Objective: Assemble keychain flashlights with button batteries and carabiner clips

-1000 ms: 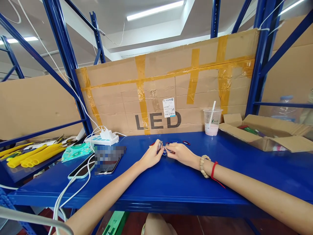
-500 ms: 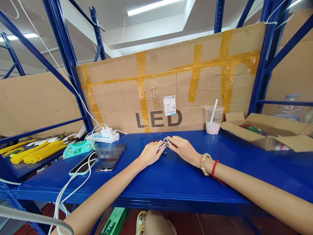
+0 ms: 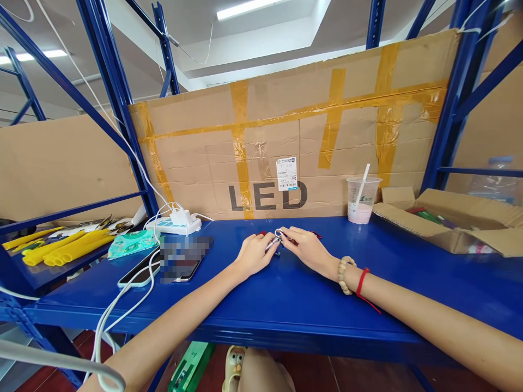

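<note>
My left hand (image 3: 254,253) and my right hand (image 3: 305,249) meet at the middle of the blue shelf top (image 3: 286,294). Between their fingertips they pinch a small silver metal ring piece (image 3: 277,238), both hands closed on it. Small red clips (image 3: 314,234) lie on the shelf just behind the hands, partly hidden. My right wrist wears a bead bracelet and a red string.
Two phones (image 3: 163,264) with white cables lie at the left, a power strip (image 3: 174,224) behind them. A plastic cup with a straw (image 3: 362,199) and an open cardboard box (image 3: 449,220) stand at the right. A taped cardboard sheet marked LED forms the back wall. Yellow tubes (image 3: 61,250) lie far left.
The hands have shifted slightly away from me and turned the silver piece so its ring shows between the fingertips. The view has tilted a little.
</note>
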### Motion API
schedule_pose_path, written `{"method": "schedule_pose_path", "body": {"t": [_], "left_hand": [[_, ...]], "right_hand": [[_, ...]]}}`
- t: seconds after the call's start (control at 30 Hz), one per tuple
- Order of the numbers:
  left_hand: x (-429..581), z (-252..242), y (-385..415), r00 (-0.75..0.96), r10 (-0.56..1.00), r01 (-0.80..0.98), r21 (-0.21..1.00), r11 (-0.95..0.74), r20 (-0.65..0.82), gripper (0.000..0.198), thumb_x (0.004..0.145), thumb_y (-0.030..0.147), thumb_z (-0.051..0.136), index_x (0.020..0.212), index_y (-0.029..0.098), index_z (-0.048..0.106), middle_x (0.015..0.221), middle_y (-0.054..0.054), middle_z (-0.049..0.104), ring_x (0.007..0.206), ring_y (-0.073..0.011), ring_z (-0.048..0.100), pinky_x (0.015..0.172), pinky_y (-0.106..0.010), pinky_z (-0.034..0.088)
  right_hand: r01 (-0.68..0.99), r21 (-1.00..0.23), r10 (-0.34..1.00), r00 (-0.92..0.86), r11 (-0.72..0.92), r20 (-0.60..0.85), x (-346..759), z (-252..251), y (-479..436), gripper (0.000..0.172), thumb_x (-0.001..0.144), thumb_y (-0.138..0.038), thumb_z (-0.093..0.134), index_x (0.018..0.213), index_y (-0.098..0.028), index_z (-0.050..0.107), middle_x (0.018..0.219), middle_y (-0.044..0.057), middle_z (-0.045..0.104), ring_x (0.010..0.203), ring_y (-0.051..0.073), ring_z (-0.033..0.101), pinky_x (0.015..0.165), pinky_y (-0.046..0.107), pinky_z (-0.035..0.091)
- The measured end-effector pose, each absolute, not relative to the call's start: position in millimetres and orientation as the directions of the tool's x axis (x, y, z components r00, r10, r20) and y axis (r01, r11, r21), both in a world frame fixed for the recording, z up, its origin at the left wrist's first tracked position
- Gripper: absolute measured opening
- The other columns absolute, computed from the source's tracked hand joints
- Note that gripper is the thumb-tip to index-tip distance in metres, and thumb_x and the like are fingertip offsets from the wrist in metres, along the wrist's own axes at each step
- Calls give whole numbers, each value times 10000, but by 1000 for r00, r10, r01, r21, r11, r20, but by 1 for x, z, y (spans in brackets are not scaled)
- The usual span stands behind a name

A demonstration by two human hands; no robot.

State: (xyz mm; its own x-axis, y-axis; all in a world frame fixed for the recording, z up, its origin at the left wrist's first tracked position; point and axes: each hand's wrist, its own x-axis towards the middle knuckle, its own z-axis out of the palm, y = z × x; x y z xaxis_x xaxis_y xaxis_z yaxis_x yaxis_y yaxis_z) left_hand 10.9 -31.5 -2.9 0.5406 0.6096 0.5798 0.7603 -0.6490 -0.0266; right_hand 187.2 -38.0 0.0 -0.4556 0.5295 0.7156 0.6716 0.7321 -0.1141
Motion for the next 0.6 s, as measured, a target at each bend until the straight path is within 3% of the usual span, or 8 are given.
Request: {"method": "schedule_pose_path", "body": {"t": [0.2, 0.43, 0.6], "left_hand": [[12, 0, -35, 462, 695, 816, 42, -576, 551, 259, 912, 349, 312, 887, 208, 527, 725, -7, 642, 676, -161, 617, 621, -235, 407], [10, 6, -34, 424, 749, 881, -42, -471, 510, 292, 907, 399, 328, 976, 224, 551, 770, -23, 654, 753, -174, 621, 671, -244, 440], [1, 9, -27, 509, 660, 832, -121, -541, 553, 316, 927, 346, 303, 1163, 234, 480, 923, -38, 662, 868, -181, 610, 761, -272, 459]], "right_hand": [[688, -147, 583, -459, 711, 671, 189, 0, -39, 237, 918, -253, 362, 929, -172, 585, 725, 29, 567, 648, 149, 533, 631, 262, 441], [786, -77, 646, -443, 613, 622, 189, -2, -37, 315, 913, -260, 377, 1179, -175, 521, 925, 71, 623, 911, 206, 569, 722, 300, 471], [758, -217, 693, -389, 615, 607, 191, -5, -34, 307, 919, -295, 354, 1132, -226, 563, 966, 40, 634, 883, 171, 592, 738, 286, 463]]}}
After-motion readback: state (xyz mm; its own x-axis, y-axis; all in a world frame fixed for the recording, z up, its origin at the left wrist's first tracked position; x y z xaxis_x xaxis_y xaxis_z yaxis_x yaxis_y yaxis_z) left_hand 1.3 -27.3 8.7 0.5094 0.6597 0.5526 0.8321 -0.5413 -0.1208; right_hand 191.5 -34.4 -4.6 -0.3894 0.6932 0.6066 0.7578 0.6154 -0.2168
